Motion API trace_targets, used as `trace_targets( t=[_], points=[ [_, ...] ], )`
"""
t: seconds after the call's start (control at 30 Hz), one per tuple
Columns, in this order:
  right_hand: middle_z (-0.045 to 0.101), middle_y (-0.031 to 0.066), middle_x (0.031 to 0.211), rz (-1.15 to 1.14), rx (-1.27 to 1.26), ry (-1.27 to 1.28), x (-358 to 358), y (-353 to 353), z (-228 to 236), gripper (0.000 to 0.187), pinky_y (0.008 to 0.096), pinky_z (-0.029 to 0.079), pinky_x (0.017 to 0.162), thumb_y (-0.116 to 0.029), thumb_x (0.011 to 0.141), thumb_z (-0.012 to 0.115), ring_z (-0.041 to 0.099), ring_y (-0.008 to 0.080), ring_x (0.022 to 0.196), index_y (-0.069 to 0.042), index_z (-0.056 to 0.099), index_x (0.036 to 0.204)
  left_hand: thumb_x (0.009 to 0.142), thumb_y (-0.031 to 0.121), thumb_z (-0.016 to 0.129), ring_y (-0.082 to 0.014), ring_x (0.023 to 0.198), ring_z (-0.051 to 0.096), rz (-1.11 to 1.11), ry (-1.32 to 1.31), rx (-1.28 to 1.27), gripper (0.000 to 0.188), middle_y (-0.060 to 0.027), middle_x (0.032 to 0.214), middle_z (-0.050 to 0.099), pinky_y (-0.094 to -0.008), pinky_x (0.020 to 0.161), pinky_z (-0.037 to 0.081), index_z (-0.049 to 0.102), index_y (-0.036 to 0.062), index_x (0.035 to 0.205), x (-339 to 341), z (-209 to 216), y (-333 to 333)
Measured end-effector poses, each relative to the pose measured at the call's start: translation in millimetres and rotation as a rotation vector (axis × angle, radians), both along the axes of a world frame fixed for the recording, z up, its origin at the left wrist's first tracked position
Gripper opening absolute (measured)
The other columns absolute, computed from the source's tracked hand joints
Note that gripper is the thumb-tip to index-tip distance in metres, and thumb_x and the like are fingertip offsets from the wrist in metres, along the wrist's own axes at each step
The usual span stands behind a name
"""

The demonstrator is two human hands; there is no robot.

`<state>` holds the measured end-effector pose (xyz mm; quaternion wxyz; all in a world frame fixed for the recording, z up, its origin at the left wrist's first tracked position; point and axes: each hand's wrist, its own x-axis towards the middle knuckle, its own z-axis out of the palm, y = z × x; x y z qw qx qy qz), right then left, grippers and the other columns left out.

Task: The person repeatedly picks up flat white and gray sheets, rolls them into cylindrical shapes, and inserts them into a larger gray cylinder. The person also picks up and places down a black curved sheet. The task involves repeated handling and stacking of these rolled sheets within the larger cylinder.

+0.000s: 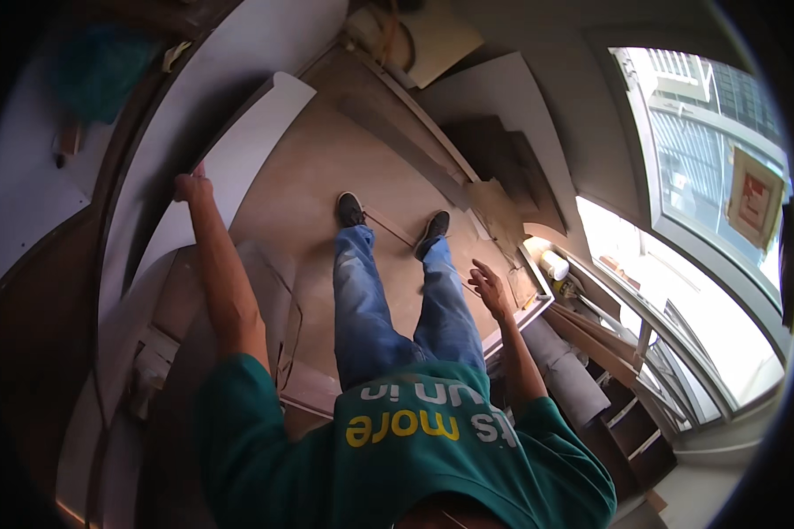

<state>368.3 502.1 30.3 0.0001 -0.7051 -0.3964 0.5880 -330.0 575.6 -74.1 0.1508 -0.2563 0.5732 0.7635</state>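
Note:
My left hand [194,186] is out to the left, its fingers closed on the edge of a white flexible sheet [249,145]. The sheet stands on its side with its far end curling over, and part of it is hidden behind my forearm. To the right of my legs, my right hand [489,287] hangs in the air with fingers apart and nothing in it. Below that hand lies the brown board-like surface [309,185] on which my dark shoes [350,210] stand.
A large pale panel [141,207] rises along the left. Dark strip material [406,145] and torn brown paper [498,212] lie ahead on the right. White panels [494,88] lean at the back. A grey roll [566,375], a white container [554,264] and a window [715,141] are at right.

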Motion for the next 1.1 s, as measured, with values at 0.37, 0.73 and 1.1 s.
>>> trace_targets(
  t=[0.37,0.73,1.1],
  points=[
    [0.063,0.0168,0.121,0.075,-0.129,0.004,-7,-11,-17,0.064,0.0353,0.051,0.086,-0.048,0.096,0.058,0.066,0.0244,0.104,-0.008,0.046,0.144,0.097,0.010,0.046,-0.0459,0.108,0.059,0.041,-0.043,-0.068,0.062,-0.0305,0.134,0.038,-0.0486,0.079,0.065,0.007,-0.0153,0.138,-97,-94,-6],
    [0.063,0.0129,0.120,0.011,-0.130,-0.006,-3,-31,-29,0.057,0.0339,0.051,0.085,-0.042,0.098,0.056,0.066,0.0225,0.102,-0.009,0.047,0.143,0.097,0.031,0.046,-0.0475,0.128,0.046,-0.018,-0.115,0.096,0.075,-0.0216,0.152,0.017,-0.0627,0.098,0.050,0.002,0.0022,0.150,-5,-36,-13],
    [0.068,0.0199,0.113,-0.121,-0.031,-0.022,33,-37,-45,0.046,0.0347,0.054,0.085,-0.029,0.097,0.057,0.069,0.0247,0.095,-0.004,0.054,0.136,0.097,0.044,0.049,-0.0444,0.130,0.046,-0.295,-0.120,0.009,0.082,-0.0162,0.158,0.016,-0.0593,0.105,0.044,-0.004,0.0173,0.154,98,-39,-49]
  ],
)
